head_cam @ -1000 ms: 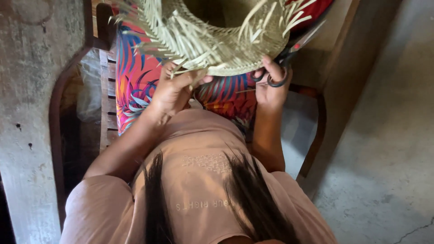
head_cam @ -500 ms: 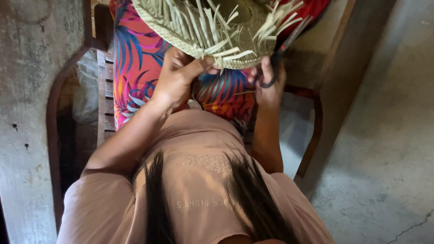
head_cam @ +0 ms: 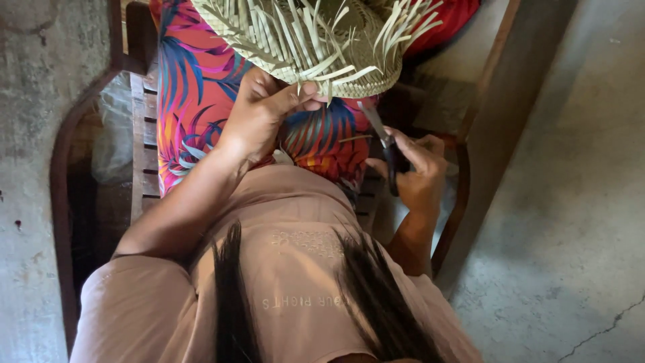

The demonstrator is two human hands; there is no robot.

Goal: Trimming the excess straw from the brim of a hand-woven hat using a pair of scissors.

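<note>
A woven straw hat (head_cam: 316, 40) is sitting at the upper middle of the frame, resting on the person's lap over a bright leaf-print cloth (head_cam: 195, 101). Loose, untrimmed straw ends (head_cam: 322, 64) are sticking out all around its brim. The hat is looking light and fairly stiff in its woven band, while the free strands are looking thin, springy and easy to snap; the firm woven edge of the brim seems the safest place to take hold, rather than the loose ends.

The left hand (head_cam: 265, 114) is pinching the near edge of the brim, thumb pressed against the fingers just under the fringe. The right hand (head_cam: 416, 171), lower and to the right of the hat and apart from it, is closing around a pair of scissors (head_cam: 384, 144); the blades are pointing up toward the brim, though whether they are parted is hard to tell from here.

Around this, the person is sitting in a dark wooden chair (head_cam: 144, 148) with slats showing at the left, and a grey concrete floor (head_cam: 571, 202) is filling the right side of the frame.
</note>
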